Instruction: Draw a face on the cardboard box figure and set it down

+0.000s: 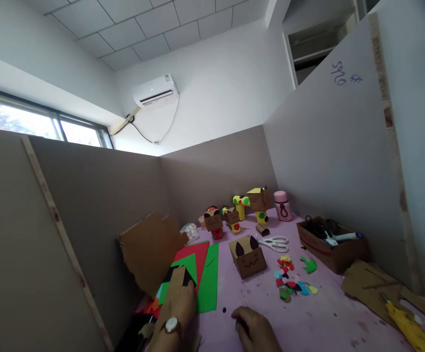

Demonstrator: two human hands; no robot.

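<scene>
My left hand [186, 302], a watch on its wrist, reaches over the coloured sheets with its fingers closed on a long cardboard strip [177, 282]. Black paper [187, 277] lies by the fingertips, over green sheets [208, 288] and a red sheet [202, 256]. My right hand [255, 330] rests at the table's near edge, fingers curled in, nothing seen in them. Near it is a small black dot [224, 310]. Beyond stands a cardboard box head [249, 262] with dark ears and a drawn face. White-handled scissors [275, 243] lie behind it.
Cut paper shapes [289, 278] and a green paper piece [309, 265] lie right of centre. Decorated cardboard figures [213, 222] and a pink bottle [283, 206] stand at the back. A tool box [331, 247], cardboard scraps [368, 281] and a large cardboard sheet [154, 249] flank the table.
</scene>
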